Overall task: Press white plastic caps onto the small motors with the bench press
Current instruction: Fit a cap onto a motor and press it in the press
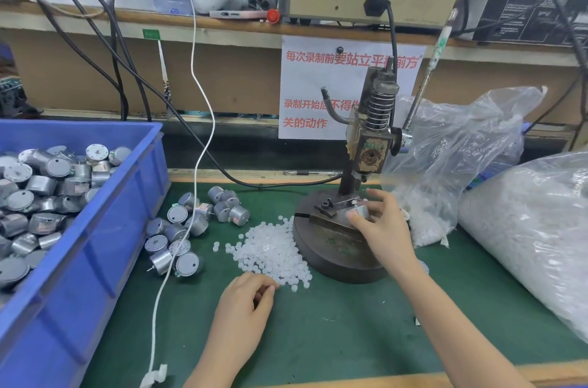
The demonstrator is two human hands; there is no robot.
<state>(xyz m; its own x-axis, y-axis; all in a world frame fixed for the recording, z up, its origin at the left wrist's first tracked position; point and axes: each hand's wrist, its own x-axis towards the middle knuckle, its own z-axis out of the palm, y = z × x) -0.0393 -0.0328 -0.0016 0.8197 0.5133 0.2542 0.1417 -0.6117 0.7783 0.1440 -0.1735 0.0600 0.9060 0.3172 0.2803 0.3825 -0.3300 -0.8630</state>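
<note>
A bench press [372, 146] with a spring and a round dark base [331, 257] stands mid-table. My right hand [381, 225] grips a small silver motor [358, 212] seated on the fixture under the ram. A pile of white plastic caps [270, 247] lies left of the base. My left hand [245, 308] rests at the pile's near edge with its fingertips curled together; whether they pinch a cap is hidden. Several loose motors [191, 225] lie on the green mat.
A blue bin [105, 228] full of motors sits at the left. Clear plastic bags [541, 228] of white parts crowd the right side. A white cable [197, 184] crosses the mat between bin and caps. The press lever [426, 79] slants up to the right.
</note>
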